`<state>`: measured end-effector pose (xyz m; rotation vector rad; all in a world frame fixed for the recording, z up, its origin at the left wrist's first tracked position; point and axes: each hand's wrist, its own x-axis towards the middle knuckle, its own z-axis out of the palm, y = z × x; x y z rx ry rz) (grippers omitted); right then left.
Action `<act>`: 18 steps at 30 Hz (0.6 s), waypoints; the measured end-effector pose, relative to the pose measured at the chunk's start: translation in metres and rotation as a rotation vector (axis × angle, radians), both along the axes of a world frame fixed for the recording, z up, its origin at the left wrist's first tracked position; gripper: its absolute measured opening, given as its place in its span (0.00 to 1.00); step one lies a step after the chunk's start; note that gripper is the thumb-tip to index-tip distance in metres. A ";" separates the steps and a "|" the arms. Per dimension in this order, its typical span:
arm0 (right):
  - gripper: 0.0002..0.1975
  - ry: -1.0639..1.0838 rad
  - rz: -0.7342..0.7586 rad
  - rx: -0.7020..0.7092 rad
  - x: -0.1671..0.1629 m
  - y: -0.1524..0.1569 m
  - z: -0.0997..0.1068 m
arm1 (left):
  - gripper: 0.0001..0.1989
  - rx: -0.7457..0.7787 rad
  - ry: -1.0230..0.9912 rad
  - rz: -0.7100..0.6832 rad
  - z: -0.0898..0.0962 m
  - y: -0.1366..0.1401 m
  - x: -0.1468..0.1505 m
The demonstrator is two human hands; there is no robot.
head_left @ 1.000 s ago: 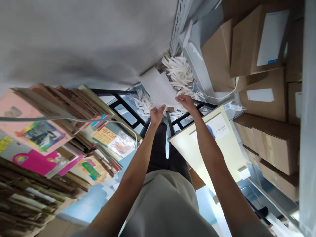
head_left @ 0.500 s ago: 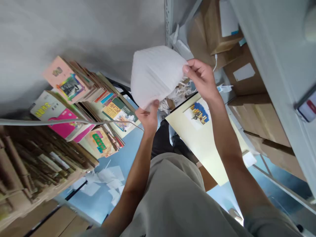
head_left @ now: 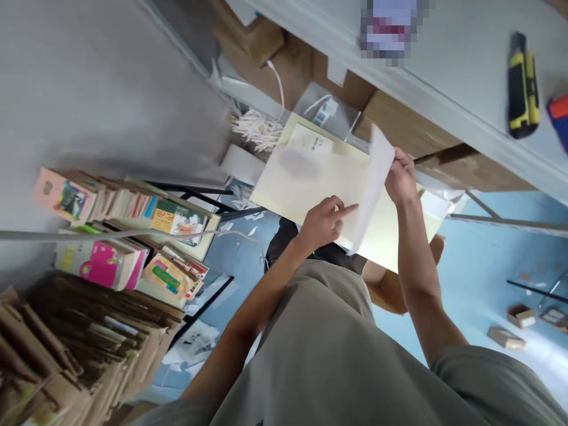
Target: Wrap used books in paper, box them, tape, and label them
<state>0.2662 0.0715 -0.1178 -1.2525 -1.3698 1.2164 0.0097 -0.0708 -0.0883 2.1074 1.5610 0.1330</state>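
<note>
A thin, translucent white wrapping sheet (head_left: pixel 328 183) lies over the cream tabletop (head_left: pixel 270 177). It partly covers a white booklet (head_left: pixel 310 139) with small print, and a dark patch shows faintly through it. My right hand (head_left: pixel 402 174) pinches the sheet's right side, which stands raised in a fold. Over the sheet, my left hand (head_left: pixel 322 222) has its index finger stretched toward the fold and the other fingers loosely bent. Nothing shows in the left hand; whether its fingertip presses the sheet I cannot tell.
Stacked books (head_left: pixel 106 260) and brown cardboard pieces (head_left: pixel 89 337) stand at left, crossed by a pale cable (head_left: pixel 133 232). Shredded paper (head_left: pixel 260 130) lies behind the tabletop. A grey shelf (head_left: pixel 461 71) at upper right holds a yellow-black utility knife (head_left: pixel 523 92) and a pixelated phone (head_left: pixel 390 26).
The white sheet, held up by both hands before, now lies on the tabletop over the booklet. My left hand has let go; my right still grips an edge. The view has turned right.
</note>
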 end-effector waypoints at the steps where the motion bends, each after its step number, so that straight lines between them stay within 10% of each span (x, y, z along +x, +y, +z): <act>1: 0.23 0.003 -0.058 -0.012 0.021 -0.013 -0.014 | 0.23 0.008 -0.081 -0.109 -0.011 0.000 0.012; 5: 0.24 -0.043 -0.317 -0.068 0.086 -0.077 -0.043 | 0.37 0.026 -0.246 -0.338 -0.066 -0.002 0.047; 11: 0.23 -0.395 -0.676 -0.009 0.091 -0.183 -0.023 | 0.39 -0.166 -0.119 -0.403 -0.135 -0.004 0.077; 18: 0.25 -0.658 -0.285 -0.392 0.022 -0.230 -0.087 | 0.36 -0.333 -0.145 -0.465 -0.158 -0.021 0.083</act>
